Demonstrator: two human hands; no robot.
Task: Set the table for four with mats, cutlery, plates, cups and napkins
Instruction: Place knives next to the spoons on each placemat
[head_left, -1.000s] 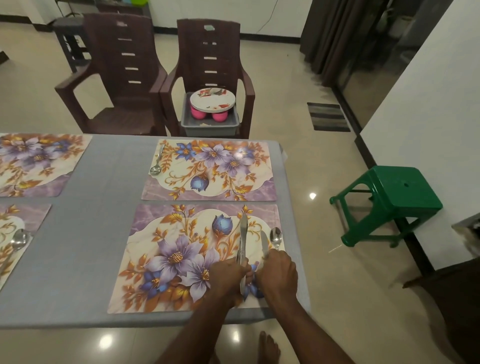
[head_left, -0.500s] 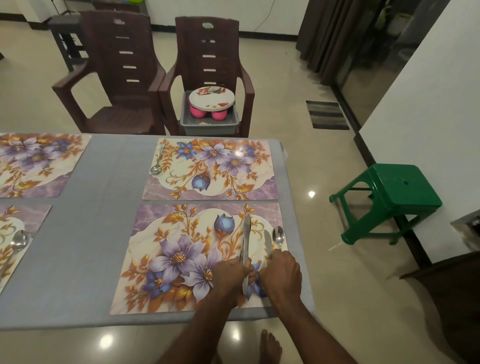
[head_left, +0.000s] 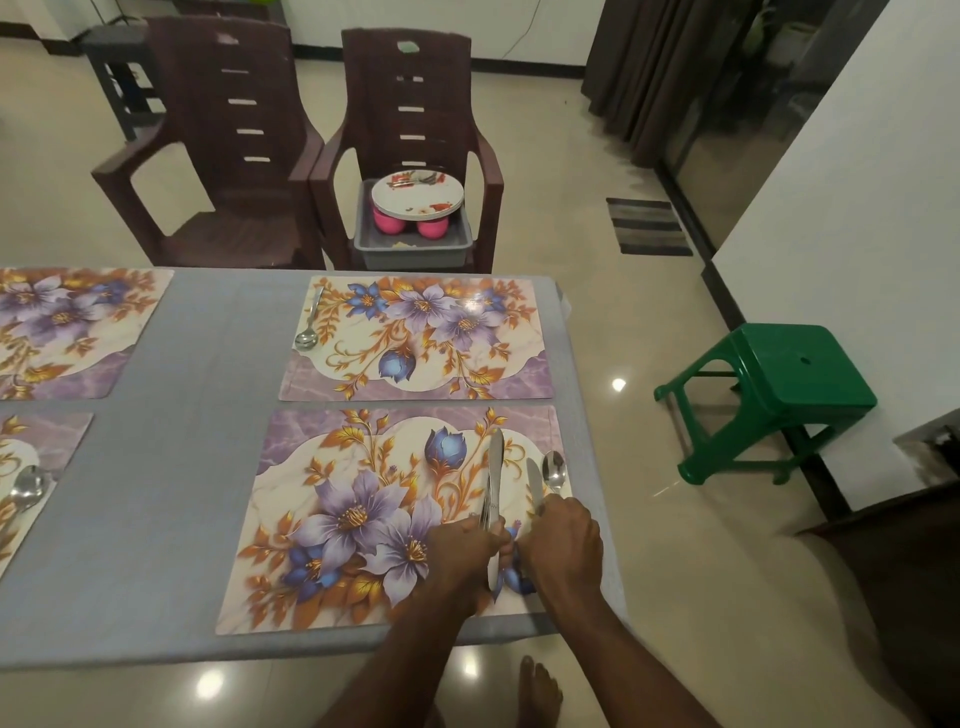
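Barely anything has shifted since a second ago: both hands stay low over the right end of the near floral mat, by the table's near right corner. The left hand grips a bunch of cutlery, its knife blade pointing away across the mat as before. The right hand has its fingers curled down on a second knife lying just left of the spoon; that knife's tip has edged slightly nearer the spoon. Plates and pink cups sit in a grey tub on the far chair.
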